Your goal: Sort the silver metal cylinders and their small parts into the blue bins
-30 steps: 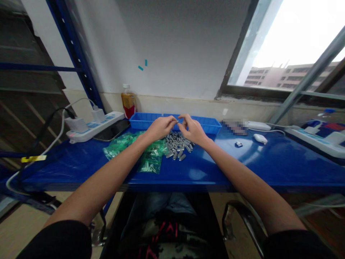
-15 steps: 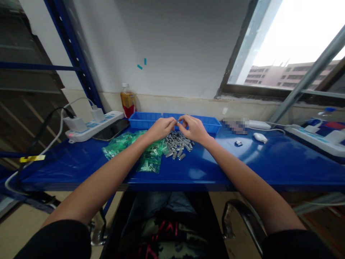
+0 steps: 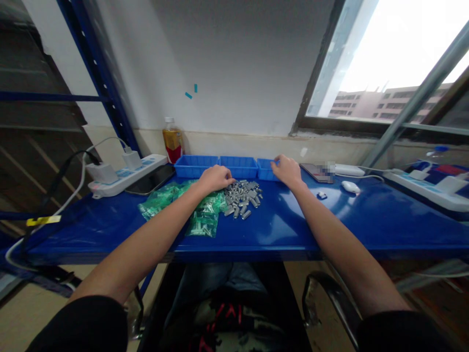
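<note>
My left hand (image 3: 217, 179) rests at the left edge of a pile of small grey metal cylinders (image 3: 246, 195). Its fingers are curled and pressed together, their tips down by the pieces; whatever they grip is hidden. My right hand (image 3: 288, 170) is over the right-hand blue bin (image 3: 265, 171), thumb and forefinger apart, with nothing visible between them. Green plastic bags (image 3: 205, 215) with small pale parts inside lie left of the pile, partly under my left forearm.
Two more blue bins, a left one (image 3: 194, 168) and a middle one (image 3: 240, 168), stand along the wall. Behind them is a drink bottle (image 3: 172, 142). Left are a phone (image 3: 151, 180) and a power strip (image 3: 126, 176); right, a white earbud case (image 3: 351, 187) and another power strip (image 3: 432, 188).
My hands, together above the pile before, have parted. The right moved right to the right-hand bin, its fingers now apart; the left lowered slightly to the cylinders.
</note>
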`<state>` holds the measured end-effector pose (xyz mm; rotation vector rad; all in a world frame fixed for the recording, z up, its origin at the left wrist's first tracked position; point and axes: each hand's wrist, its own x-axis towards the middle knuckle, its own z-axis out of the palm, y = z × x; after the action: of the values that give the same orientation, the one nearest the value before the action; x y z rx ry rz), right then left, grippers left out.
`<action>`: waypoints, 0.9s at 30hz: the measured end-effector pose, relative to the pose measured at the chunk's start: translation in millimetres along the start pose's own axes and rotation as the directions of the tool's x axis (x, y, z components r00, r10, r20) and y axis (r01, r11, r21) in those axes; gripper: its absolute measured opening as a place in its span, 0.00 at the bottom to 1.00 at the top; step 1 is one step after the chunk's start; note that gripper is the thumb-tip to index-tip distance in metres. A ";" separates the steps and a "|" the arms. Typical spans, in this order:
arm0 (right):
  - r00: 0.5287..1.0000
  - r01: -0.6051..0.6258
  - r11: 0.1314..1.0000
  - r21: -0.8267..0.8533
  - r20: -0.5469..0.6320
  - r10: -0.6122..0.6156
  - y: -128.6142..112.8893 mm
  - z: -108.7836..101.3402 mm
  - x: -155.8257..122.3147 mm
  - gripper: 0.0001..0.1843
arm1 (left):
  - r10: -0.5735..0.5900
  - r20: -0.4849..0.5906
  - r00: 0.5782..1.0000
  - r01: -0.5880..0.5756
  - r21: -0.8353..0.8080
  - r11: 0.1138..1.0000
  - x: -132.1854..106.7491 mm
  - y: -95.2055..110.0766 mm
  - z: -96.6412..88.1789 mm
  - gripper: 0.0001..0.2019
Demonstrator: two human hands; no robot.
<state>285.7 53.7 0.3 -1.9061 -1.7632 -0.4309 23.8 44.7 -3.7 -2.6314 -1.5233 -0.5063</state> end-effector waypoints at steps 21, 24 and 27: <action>0.883 0.456 0.831 0.318 -0.049 -0.466 -58.0 4.0 -28.6 0.13 | -0.055 -0.151 0.987 0.012 -0.270 0.963 4.2 -2.0 1.2 0.14; 0.869 0.490 0.810 0.324 -0.103 -0.485 -67.3 1.3 -36.8 0.16 | -0.108 -0.185 0.977 0.005 -0.484 0.875 2.6 -3.6 -3.1 0.15; 0.859 0.510 0.797 0.323 -0.154 -0.488 -76.7 -3.9 -44.3 0.16 | -0.138 -0.188 0.972 -0.013 -0.634 0.773 0.6 -1.0 -4.3 0.15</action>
<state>205.4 17.4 -9.5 -1.1517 -2.1292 -0.3183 22.1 44.8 0.4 -2.8128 -1.5729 -1.5143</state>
